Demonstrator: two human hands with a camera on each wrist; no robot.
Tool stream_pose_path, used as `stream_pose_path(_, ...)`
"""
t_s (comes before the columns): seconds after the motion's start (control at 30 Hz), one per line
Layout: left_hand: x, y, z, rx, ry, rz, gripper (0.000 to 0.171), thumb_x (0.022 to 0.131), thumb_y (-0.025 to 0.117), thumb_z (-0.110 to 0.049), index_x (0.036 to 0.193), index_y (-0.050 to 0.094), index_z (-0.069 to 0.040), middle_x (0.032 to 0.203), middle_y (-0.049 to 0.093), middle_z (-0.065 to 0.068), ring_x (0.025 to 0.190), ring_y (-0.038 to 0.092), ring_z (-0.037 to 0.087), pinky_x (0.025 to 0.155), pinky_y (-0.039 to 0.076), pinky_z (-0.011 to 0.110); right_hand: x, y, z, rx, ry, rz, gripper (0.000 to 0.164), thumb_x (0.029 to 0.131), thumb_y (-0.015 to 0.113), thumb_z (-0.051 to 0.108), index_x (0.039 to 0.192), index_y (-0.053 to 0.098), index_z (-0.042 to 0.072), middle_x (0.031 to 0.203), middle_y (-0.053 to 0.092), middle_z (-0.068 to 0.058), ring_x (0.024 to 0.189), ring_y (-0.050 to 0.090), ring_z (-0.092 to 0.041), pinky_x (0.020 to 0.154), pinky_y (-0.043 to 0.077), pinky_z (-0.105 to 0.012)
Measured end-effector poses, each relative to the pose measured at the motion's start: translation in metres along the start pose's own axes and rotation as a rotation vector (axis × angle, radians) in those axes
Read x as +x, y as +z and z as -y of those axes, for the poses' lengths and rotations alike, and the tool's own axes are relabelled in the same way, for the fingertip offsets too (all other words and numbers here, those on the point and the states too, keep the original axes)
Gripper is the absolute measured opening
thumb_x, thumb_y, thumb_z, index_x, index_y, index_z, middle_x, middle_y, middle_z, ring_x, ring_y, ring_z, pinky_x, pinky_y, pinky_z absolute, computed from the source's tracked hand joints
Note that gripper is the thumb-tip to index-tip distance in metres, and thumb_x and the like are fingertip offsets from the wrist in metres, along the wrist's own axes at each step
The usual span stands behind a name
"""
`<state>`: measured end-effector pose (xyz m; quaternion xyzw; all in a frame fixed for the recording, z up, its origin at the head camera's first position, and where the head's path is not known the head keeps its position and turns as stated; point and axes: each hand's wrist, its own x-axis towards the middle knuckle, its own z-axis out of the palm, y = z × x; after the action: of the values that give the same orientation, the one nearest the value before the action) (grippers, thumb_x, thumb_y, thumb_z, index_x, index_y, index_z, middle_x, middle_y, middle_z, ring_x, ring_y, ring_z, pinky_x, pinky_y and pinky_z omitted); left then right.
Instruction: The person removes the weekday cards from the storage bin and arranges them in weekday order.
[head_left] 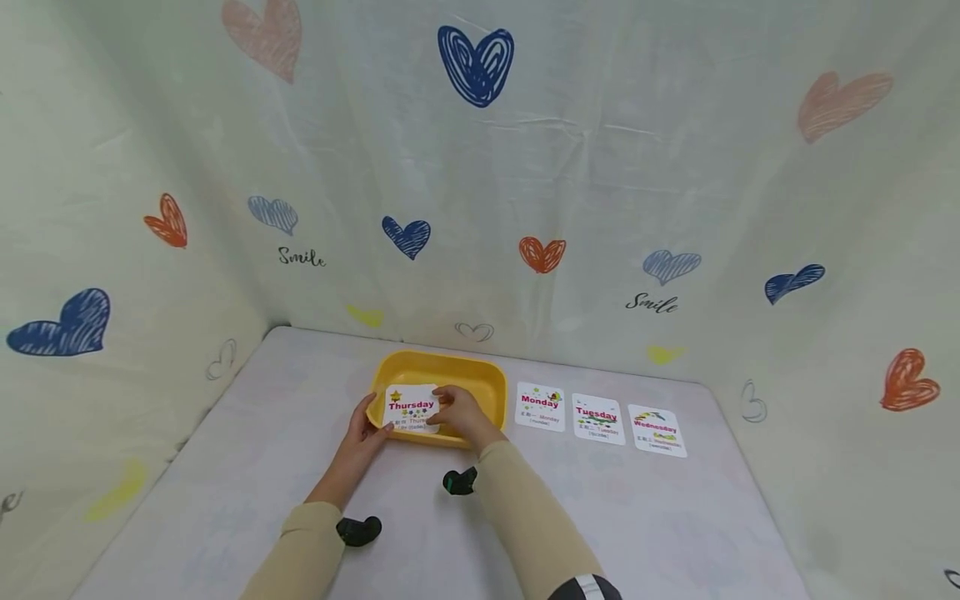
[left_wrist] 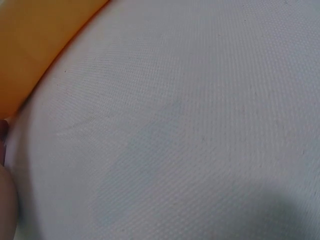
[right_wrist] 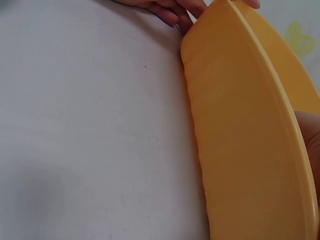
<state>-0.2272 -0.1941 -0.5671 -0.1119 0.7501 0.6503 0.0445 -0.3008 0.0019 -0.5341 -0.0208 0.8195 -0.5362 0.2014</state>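
Observation:
A yellow plastic tray [head_left: 480,379] sits on the table in the head view. My left hand [head_left: 358,448] grips its left end; the right wrist view shows the left hand's fingers [right_wrist: 170,15] against the outer wall and the thumb over the rim. Inside the tray, a white card printed "Thursday" [head_left: 410,408] faces up. My right hand [head_left: 467,415] reaches over the near rim and pinches this card at its right edge. Only a bit of the left hand [left_wrist: 6,200] shows in the left wrist view, beside the tray wall [left_wrist: 40,40].
Right of the tray lie three cards in a row: Monday [head_left: 540,407], Tuesday [head_left: 598,418] and Wednesday [head_left: 657,430]. A pale cloth covers the table [head_left: 420,542]. Behind it hangs a curtain [head_left: 585,192] printed with hearts and "Smile".

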Motion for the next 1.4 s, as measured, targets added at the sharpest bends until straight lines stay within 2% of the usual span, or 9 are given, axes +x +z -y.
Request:
stream_pose_path(0.27,0.0,0.003,0.004,-0.012,-0.005,0.012,0.073,0.097,0.061,-0.025,0.156,0.017,-0.029,0.158,0.021,0.015,0.14,0.027,0.034,0.115,0.016,0.054,0.005,-0.005,-0.003,-0.062,0.023,0.067,0.061,0.076,0.083,0.005,0.13,0.06,0.017,0.118,0.056,-0.004,0.103,0.05,-0.024,0.098,0.047,-0.037)
stream_pose_path(0.4,0.0,0.004,0.003,-0.005,-0.015,0.009,0.074,0.097,0.061,-0.027,0.156,0.017,-0.03,0.157,0.022,0.015,0.139,0.028,0.033,0.115,0.019,0.053,0.01,-0.006,-0.006,-0.093,0.008,0.078,0.064,0.076,0.083,0.006,0.133,0.058,0.019,0.112,0.054,-0.004,0.101,0.049,-0.024,0.098,0.045,-0.038)
stream_pose_path(0.53,-0.001,0.004,0.002,0.006,-0.011,-0.002,0.072,0.098,0.06,-0.025,0.155,0.017,-0.03,0.154,0.026,0.014,0.132,0.034,0.031,0.114,0.021,0.052,0.015,-0.005,-0.007,-0.122,-0.02,0.085,0.071,0.075,0.084,0.006,0.138,0.054,0.019,0.109,0.053,-0.004,0.101,0.048,-0.023,0.1,0.043,-0.039)
stream_pose_path(0.63,-0.001,0.003,0.001,0.007,-0.009,-0.007,0.072,0.098,0.06,-0.024,0.156,0.017,-0.03,0.153,0.028,0.014,0.129,0.035,0.03,0.114,0.022,0.052,0.017,-0.004,-0.007,-0.148,-0.038,0.086,0.075,0.074,0.084,0.005,0.141,0.052,0.017,0.105,0.052,-0.005,0.097,0.047,-0.022,0.094,0.044,-0.035)
stream_pose_path(0.77,-0.002,0.004,0.002,0.004,-0.007,-0.009,0.073,0.097,0.061,-0.024,0.156,0.018,-0.028,0.153,0.027,0.015,0.13,0.035,0.031,0.115,0.02,0.052,0.015,-0.004,-0.007,-0.168,-0.015,0.093,0.078,0.075,0.083,0.005,0.144,0.049,0.018,0.109,0.051,-0.004,0.1,0.046,-0.023,0.095,0.044,-0.037)
stream_pose_path(0.9,-0.002,0.004,0.002,0.003,-0.008,-0.013,0.073,0.097,0.062,-0.025,0.155,0.018,-0.029,0.154,0.026,0.014,0.132,0.033,0.031,0.115,0.019,0.052,0.014,-0.004,-0.008,-0.186,0.01,0.101,0.08,0.076,0.083,0.006,0.146,0.047,0.02,0.119,0.05,-0.004,0.107,0.045,-0.025,0.103,0.04,-0.044)
stream_pose_path(1.13,-0.002,0.003,0.004,0.007,0.001,-0.01,0.073,0.097,0.061,-0.028,0.155,0.017,-0.03,0.152,0.029,0.015,0.135,0.031,0.031,0.115,0.019,0.052,0.018,-0.003,-0.005,-0.236,0.03,0.108,0.082,0.076,0.083,0.006,0.147,0.045,0.02,0.147,0.04,-0.008,0.122,0.041,-0.028,0.112,0.029,-0.049)
stream_pose_path(1.3,-0.001,0.002,0.003,0.008,0.004,-0.016,0.073,0.097,0.062,-0.028,0.155,0.018,-0.03,0.153,0.028,0.015,0.134,0.032,0.031,0.115,0.019,0.052,0.022,-0.003,-0.004,-0.291,0.017,0.111,0.081,0.076,0.083,0.006,0.147,0.044,0.017,0.149,0.039,-0.008,0.127,0.04,-0.027,0.113,0.028,-0.047)
stream_pose_path(1.4,0.0,0.002,0.003,0.007,0.003,-0.022,0.073,0.097,0.062,-0.027,0.155,0.018,-0.03,0.153,0.028,0.015,0.133,0.033,0.031,0.115,0.019,0.052,0.022,-0.003,-0.004,-0.298,-0.002,0.109,0.079,0.076,0.083,0.006,0.145,0.044,0.013,0.145,0.043,-0.009,0.124,0.043,-0.027,0.113,0.029,-0.046)
